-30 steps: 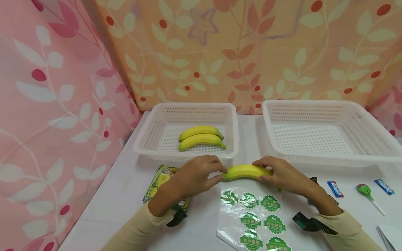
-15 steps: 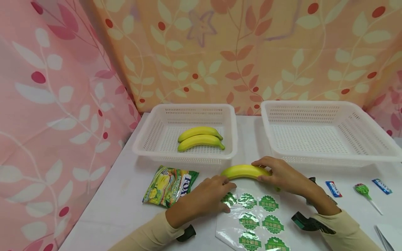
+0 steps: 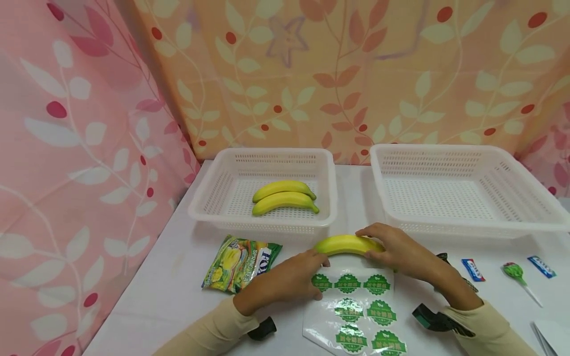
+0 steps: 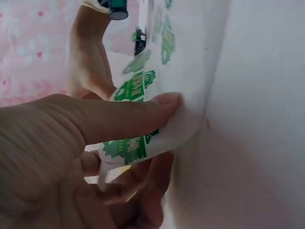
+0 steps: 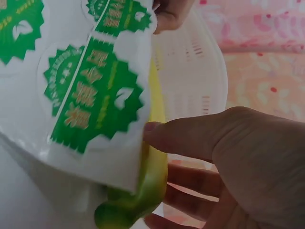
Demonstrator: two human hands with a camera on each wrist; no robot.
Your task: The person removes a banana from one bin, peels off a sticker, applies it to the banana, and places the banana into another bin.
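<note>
A yellow banana (image 3: 343,244) lies on the white table, its stem end toward the right. My right hand (image 3: 398,254) grips it near that end, thumb on the near side and fingers on the far side. Just in front lies a sheet of green round stickers (image 3: 319,316), its far edge close to the banana. My left hand (image 3: 294,279) pinches the sheet's far left corner; the left wrist view shows the thumb (image 4: 143,114) on top and fingers curled beneath. In the right wrist view the sheet overlaps the banana (image 5: 155,176).
Behind, a white basket (image 3: 205,217) holds two bananas (image 3: 285,195); a larger white basket (image 3: 445,221) stands to its right. A green snack packet (image 3: 238,264) lies at left. On the right are small wrapped sweets (image 3: 473,270), a lollipop (image 3: 514,270) and metal tweezers (image 3: 544,338).
My left hand has left the banana's left end and come down to the sticker sheet's corner. The sheet has shifted slightly left. My right hand stays on the banana.
</note>
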